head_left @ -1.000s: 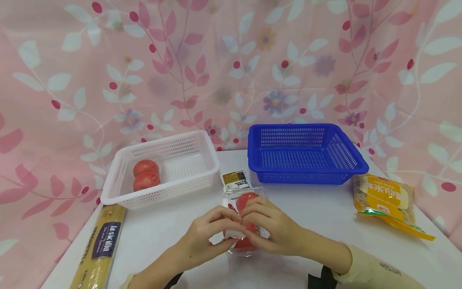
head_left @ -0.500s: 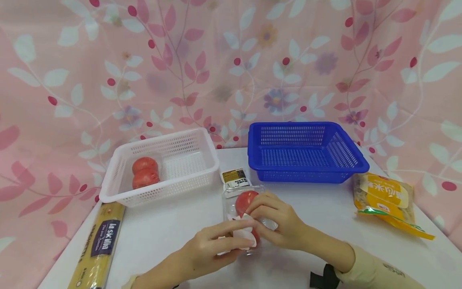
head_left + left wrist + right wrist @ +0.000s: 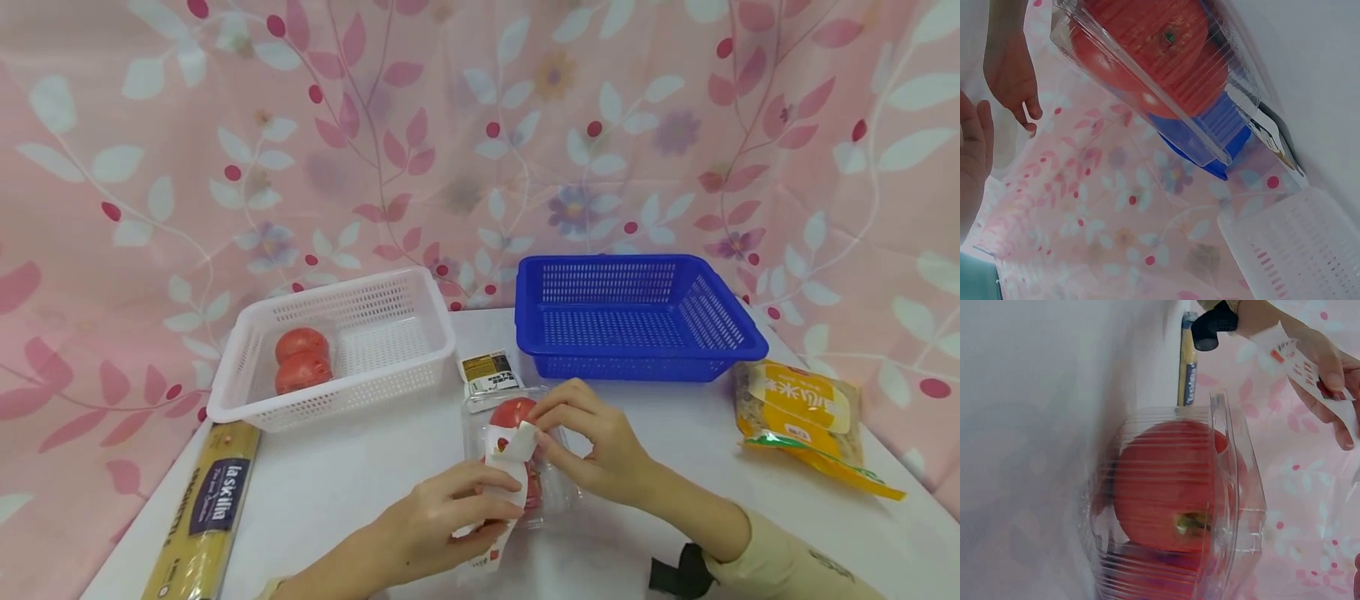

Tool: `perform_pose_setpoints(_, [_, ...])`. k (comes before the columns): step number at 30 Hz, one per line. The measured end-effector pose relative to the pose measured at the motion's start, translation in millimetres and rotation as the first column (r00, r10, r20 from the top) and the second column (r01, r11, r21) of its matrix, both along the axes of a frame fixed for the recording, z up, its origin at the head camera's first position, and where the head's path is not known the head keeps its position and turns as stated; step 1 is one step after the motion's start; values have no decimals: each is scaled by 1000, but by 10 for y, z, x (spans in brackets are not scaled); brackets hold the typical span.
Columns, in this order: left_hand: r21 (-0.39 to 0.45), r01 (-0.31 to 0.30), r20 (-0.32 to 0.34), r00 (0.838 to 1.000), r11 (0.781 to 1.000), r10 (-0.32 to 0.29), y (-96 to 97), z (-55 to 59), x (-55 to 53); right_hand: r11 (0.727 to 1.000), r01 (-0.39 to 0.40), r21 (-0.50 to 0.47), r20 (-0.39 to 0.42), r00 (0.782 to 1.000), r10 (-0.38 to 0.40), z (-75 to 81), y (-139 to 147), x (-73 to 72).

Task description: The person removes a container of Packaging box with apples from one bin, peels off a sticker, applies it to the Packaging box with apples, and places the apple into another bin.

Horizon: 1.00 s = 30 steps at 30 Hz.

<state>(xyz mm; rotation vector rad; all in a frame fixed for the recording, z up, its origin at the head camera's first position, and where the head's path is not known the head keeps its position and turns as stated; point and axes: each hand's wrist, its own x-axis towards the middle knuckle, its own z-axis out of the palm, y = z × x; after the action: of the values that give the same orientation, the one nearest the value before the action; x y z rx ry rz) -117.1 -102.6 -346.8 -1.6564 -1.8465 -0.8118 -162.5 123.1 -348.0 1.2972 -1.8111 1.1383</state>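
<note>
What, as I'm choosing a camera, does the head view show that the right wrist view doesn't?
Only the head view shows the white perforated plastic basket, the yellow plastic bag and the small flat black-and-white packet. Only the right wrist view shows the angular black device at the left wrist. Both share the left hand holding the white paper label, the clear plastic container of round red tomatoes, the long yellow spaghetti packet and the pink floral curtain.
</note>
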Motion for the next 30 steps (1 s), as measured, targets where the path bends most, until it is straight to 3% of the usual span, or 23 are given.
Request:
perform_pose_setpoints(5, [-15, -42, 83, 996, 999, 43, -57, -41, 13, 997, 74, 7, 72, 995, -74, 38, 61, -8])
perform_pose_setpoints(11, [-55, -95, 196, 975, 994, 104, -183, -74, 28, 992, 127, 6, 139, 982, -127, 72, 118, -37])
perform_pose_setpoints(18, [-78, -189, 238, 950, 979, 202, -345, -101, 3, 988, 156, 17, 179, 971, -156, 66, 146, -66])
perform_pose_setpoints(24, [-124, -312, 277, 900, 942, 335, -494, -104, -66, 986, 167, 20, 145, 975, -168, 61, 159, -101])
perform_pose_setpoints(30, [-185, -424, 319, 827, 887, 462, -593, -138, -152, 980, 193, 45, 127, 972, -197, 48, 155, -119])
